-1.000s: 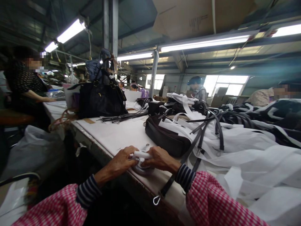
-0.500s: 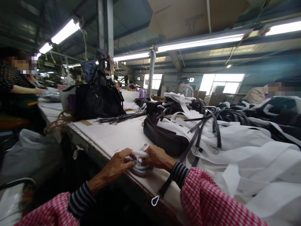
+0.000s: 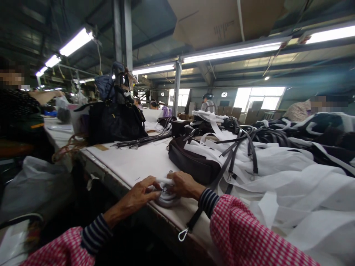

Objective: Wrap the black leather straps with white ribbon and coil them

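Our right hand (image 3: 183,184) pinched the white, soft-looking coil (image 3: 167,201) at the near edge of the white-topped bench (image 3: 133,160); our left hand (image 3: 142,190) curled against it, its grip unclear to us. A loosened pinch, we judged, could let it unwind or slip off.

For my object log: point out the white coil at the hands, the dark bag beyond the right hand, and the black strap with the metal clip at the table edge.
White coil (image 3: 166,202), head view: its lower loops.
Dark bag (image 3: 192,161), head view: its near side.
Black strap (image 3: 194,219), head view: its lower stretch.
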`<action>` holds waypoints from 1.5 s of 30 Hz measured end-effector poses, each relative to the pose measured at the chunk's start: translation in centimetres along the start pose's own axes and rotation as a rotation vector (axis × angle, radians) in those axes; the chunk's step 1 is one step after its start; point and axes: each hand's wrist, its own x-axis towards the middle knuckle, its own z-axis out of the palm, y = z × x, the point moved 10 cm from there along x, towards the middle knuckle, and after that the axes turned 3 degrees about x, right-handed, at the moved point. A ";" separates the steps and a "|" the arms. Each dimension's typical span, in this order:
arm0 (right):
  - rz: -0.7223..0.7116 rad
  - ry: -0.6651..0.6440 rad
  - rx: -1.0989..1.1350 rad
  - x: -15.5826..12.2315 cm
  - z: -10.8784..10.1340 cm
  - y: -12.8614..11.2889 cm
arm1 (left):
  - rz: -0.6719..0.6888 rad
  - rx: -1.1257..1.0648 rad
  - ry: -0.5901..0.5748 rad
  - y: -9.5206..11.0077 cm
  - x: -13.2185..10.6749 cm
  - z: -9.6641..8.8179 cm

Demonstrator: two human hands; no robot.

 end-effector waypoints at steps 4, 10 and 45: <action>-0.046 0.001 -0.018 -1.5 -2.4 0.1 | -0.033 0.077 0.071 0.7 -0.1 -1.5; -0.181 -0.082 -0.205 -2.9 -1.2 -1.7 | 0.084 0.204 0.131 4.0 -0.1 -2.2; 0.020 0.133 0.214 -2.1 -2.6 0.7 | 0.121 0.551 -0.055 1.5 -0.9 0.8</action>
